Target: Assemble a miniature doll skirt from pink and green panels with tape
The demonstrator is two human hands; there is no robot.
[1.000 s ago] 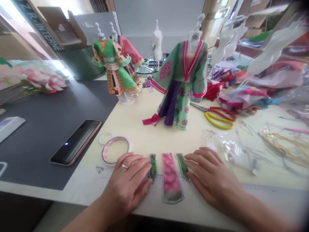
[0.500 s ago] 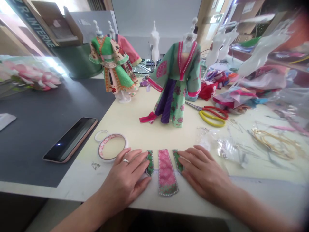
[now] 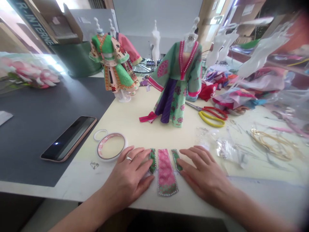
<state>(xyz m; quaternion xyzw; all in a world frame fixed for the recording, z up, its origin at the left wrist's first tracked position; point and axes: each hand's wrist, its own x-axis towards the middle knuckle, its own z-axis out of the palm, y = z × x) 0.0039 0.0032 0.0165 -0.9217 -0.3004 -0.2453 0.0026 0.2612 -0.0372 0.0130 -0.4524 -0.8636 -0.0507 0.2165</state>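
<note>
Three small bead-edged fabric strips lie side by side near the table's front edge: a wide pink strip (image 3: 166,172) in the middle and a narrow green strip on each side. My left hand (image 3: 129,177) lies flat with fingers stretched out, its fingertips on the left green strip (image 3: 152,160). My right hand (image 3: 204,175) also lies flat and open, fingertips touching the right green strip (image 3: 175,158). A ring shows on my left hand.
A tape roll (image 3: 111,146) and a smaller ring (image 3: 100,134) lie left of my hand, a phone (image 3: 70,138) on the dark mat. Behind stand a dressed mannequin in green and purple (image 3: 177,80), another doll costume (image 3: 113,66), scissors (image 3: 212,115), fabric scraps and clear bags at right.
Both hands have slid slightly inward, pushing the two green strips closer to the pink one. The view has shifted a little.
</note>
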